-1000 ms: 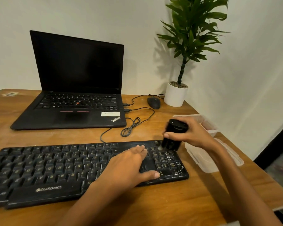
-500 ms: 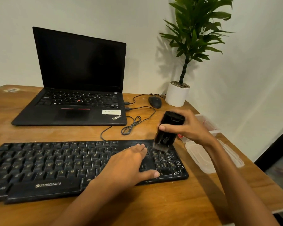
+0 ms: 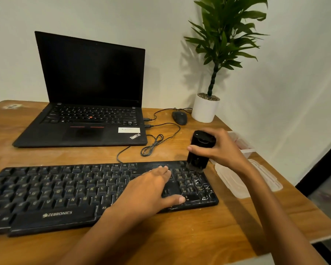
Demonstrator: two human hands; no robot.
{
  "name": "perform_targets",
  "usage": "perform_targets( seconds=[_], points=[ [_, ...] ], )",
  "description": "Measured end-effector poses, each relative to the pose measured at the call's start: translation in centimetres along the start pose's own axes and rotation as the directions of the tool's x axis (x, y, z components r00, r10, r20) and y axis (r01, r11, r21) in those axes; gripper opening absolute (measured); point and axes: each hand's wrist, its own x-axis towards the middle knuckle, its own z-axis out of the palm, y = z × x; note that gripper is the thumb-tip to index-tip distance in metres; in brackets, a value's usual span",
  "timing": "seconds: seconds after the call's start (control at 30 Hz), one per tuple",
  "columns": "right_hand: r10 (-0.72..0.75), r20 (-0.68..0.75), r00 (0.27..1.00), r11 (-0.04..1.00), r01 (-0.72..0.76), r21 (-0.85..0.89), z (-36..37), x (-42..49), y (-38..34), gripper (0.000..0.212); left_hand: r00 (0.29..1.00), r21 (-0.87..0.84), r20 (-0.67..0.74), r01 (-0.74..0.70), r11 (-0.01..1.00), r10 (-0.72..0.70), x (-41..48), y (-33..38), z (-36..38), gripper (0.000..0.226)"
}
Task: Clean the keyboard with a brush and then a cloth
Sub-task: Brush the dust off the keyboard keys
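Wooden desk (image 3: 199,236) against a pale wall, and on its near side the right hand (image 3: 224,150) has its fingers and thumb curled round a stubby black brush (image 3: 200,150), gripping it about the middle. That brush stands nearly upright, rounded cap on top, short bristles pointing down onto the far right corner of the keyboard (image 3: 65,188), just beyond the number pad. Left of it, the left hand (image 3: 147,192) lies flat on the keys with straight fingers (image 3: 164,170) reaching away and the thumb spread out along the near edge. Black and dusty-looking, the keyboard runs long from left to right across the near desk, ZEBRONICS printed on its front lip, with whitish scuffs on the right-hand keys. Right of it, touching or nearly so, lies a clear plastic lid (image 3: 235,182), and a clear container (image 3: 243,144) sits behind the right hand. Farther back a looped cable (image 3: 155,144) leads to an open laptop (image 3: 88,92) with a dark screen; a mouse (image 3: 179,117) and a potted plant (image 3: 205,109) stand in the far right corner.
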Motion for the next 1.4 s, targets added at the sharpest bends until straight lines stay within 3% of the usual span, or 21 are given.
perform_targets(
  seconds=[0.2,0.33,0.43,0.5,0.63,0.77,0.9,1.0,1.1,1.2,1.3,1.4],
  points=[
    [-0.142,0.055,0.988,0.956,0.122,0.267,2.8,-1.5,-0.9,0.021,0.999,-0.072,0.01,-0.033,0.997,0.033,-0.8,-0.1,0.2,0.078],
    [-0.023,0.046,0.999,0.962,0.01,0.273,0.4,-2.9,1.1,0.027,0.999,-0.068,0.008,-0.031,0.997,0.032,-0.8,-0.3,0.2,0.079],
    [0.044,0.055,0.998,0.991,-0.05,0.122,-2.4,-3.4,1.3,0.032,0.999,-0.062,0.011,-0.034,0.997,0.035,-0.7,-0.3,0.2,0.079],
    [0.017,0.037,0.999,0.991,-0.022,0.13,-2.8,-3.4,0.6,0.03,0.999,-0.067,0.014,-0.033,0.997,0.034,-0.7,-0.3,0.2,0.079],
    [-0.103,0.032,0.994,0.947,0.088,0.308,0.5,-2.5,-1.6,0.022,0.999,-0.065,0.004,-0.034,0.997,0.034,-0.7,-0.4,0.4,0.079],
    [-0.116,0.138,0.984,0.975,0.086,0.206,2.1,-2.2,-1.1,0.023,0.999,-0.079,-0.001,-0.046,0.996,0.046,-0.7,-0.6,0.4,0.079],
    [-0.027,0.081,0.996,0.991,0.016,0.134,-0.2,-2.8,-0.1,0.033,0.999,-0.104,0.001,-0.05,0.993,0.051,-0.5,-1.0,0.3,0.08],
    [-0.006,0.093,0.996,1.0,0.006,0.004,-1.0,-2.1,-0.4,0.026,0.998,-0.092,0.002,-0.055,0.994,0.056,-0.6,-0.9,0.3,0.08],
    [-0.08,0.083,0.993,0.994,0.073,0.087,0.6,-1.4,-1.8,0.022,0.999,-0.097,0.0,-0.055,0.994,0.055,-0.6,-0.8,0.4,0.079],
    [-0.143,0.176,0.974,0.983,0.119,0.142,2.4,-1.9,-2.2,0.022,0.998,-0.11,-0.007,-0.06,0.992,0.06,-0.5,-1.1,0.4,0.08],
    [-0.039,0.123,0.992,0.992,0.023,0.126,0.1,-2.6,-0.5,0.033,0.998,-0.126,0.001,-0.063,0.99,0.063,-0.5,-1.3,0.3,0.081],
    [0.021,0.104,0.994,1.0,-0.022,0.002,-2.9,-3.1,1.0,0.04,0.998,-0.127,0.006,-0.066,0.99,0.067,-0.5,-1.3,0.3,0.081]
  ],
)
